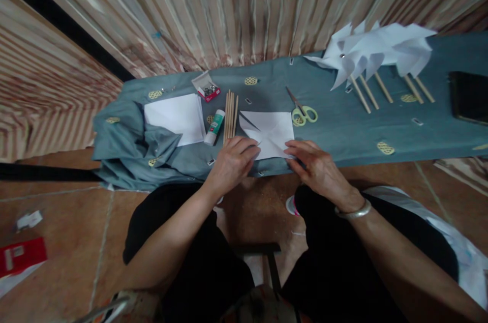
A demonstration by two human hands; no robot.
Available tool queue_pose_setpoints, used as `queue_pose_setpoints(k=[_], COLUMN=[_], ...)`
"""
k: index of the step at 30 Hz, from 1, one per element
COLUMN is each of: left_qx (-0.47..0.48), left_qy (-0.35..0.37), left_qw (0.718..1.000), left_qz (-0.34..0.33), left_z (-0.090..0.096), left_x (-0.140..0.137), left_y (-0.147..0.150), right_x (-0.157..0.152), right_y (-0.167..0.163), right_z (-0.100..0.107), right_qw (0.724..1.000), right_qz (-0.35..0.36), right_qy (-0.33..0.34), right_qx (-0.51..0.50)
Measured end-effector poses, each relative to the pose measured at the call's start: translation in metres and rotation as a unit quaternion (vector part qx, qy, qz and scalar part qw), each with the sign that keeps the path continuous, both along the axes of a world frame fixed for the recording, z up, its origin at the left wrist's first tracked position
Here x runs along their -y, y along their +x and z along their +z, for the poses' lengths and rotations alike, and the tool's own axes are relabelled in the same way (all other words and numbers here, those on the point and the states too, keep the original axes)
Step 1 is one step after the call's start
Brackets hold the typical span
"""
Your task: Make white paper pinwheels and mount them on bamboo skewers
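A white square of paper (272,129) lies near the front edge of the cloth-covered table, with a slit cut in from its far left corner. My left hand (237,157) has its fingers closed on the paper's near left corner. At the near right corner, my right hand (314,163) pinches the sheet's edge between thumb and fingers. Green-handled scissors (305,113) lie just beyond the paper to the right. Several wooden sticks (230,115) and a glue stick (214,127) rest left of the paper.
A stack of white paper (173,117) lies at the left beside a small red box of metal pins (210,90). Several white paper pinwheels on sticks (381,51) lie at the back right. A dark phone-like object (470,96) sits at far right. Striped curtains (236,12) hang behind.
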State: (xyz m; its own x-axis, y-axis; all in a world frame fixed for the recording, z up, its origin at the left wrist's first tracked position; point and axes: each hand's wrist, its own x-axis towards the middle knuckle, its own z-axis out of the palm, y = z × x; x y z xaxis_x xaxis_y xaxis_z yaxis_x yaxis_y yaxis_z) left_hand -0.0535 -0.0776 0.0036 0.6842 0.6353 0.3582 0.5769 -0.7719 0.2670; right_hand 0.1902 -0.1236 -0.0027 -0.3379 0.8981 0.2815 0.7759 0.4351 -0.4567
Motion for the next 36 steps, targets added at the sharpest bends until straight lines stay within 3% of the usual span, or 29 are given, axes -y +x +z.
queue_pose_setpoints(k=[11, 21, 28, 36], left_qx=[0.028, -0.046, -0.065, -0.064], left_qy=[-0.002, 0.046, 0.073, 0.074], left_qw=[0.999, 0.998, 0.995, 0.995], left_qz=[-0.021, -0.021, -0.01, -0.026], left_z=[0.002, -0.005, -0.008, -0.01], left_x=[0.006, 0.011, 0.01, 0.011], left_y=[-0.004, 0.018, 0.016, 0.023], right_x=[0.0, 0.004, -0.001, 0.009], right_y=[0.007, -0.029, -0.009, 0.001], right_z=[0.001, 0.005, 0.002, 0.004], right_qw=[0.999, 0.994, 0.997, 0.999], right_qz=[0.002, 0.042, 0.032, 0.025], right_qy=[0.027, 0.055, 0.015, 0.025], right_qx=[0.022, 0.081, 0.069, 0.024])
